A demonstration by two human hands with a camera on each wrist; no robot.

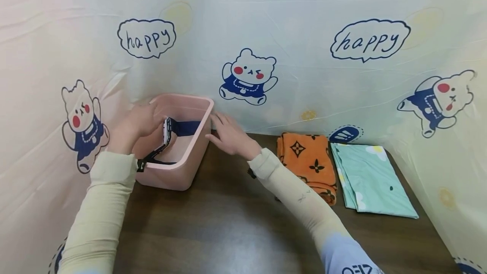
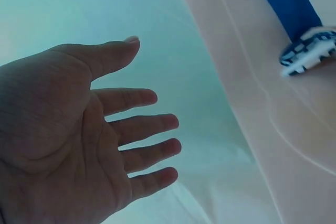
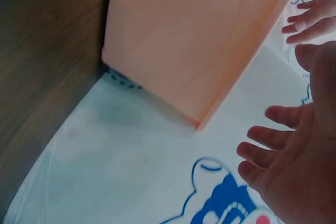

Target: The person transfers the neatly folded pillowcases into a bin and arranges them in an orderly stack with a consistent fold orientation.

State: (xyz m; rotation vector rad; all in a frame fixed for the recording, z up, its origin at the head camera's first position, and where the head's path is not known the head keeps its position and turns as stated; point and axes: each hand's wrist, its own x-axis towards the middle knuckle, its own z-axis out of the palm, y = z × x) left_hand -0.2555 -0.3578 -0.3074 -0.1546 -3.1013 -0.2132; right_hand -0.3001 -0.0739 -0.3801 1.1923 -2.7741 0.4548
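A pink bin [image 1: 198,155] stands at the back left of the table. Something dark blue [image 1: 186,128] shows inside it; the left wrist view gives a blue strip [image 2: 289,3] and a blue-and-white patterned piece [image 2: 310,51] there. My left hand [image 1: 142,119] is at the bin's left side, thumb and fingers spread apart with nothing between them. On the opposite side, my right hand [image 1: 230,134] reaches close to the rim. The right wrist view shows that palm [image 3: 294,156] empty, its fingers relaxed and apart from the bin's wall.
A folded orange blanket [image 1: 304,155] with dark flower prints lies right of centre on the brown table [image 1: 228,231]. Beside it is a folded mint-green cloth [image 1: 374,181]. A pale curtain [image 1: 304,20] printed with bears surrounds the table. A black camera mount [image 1: 156,151] juts from my left wrist.
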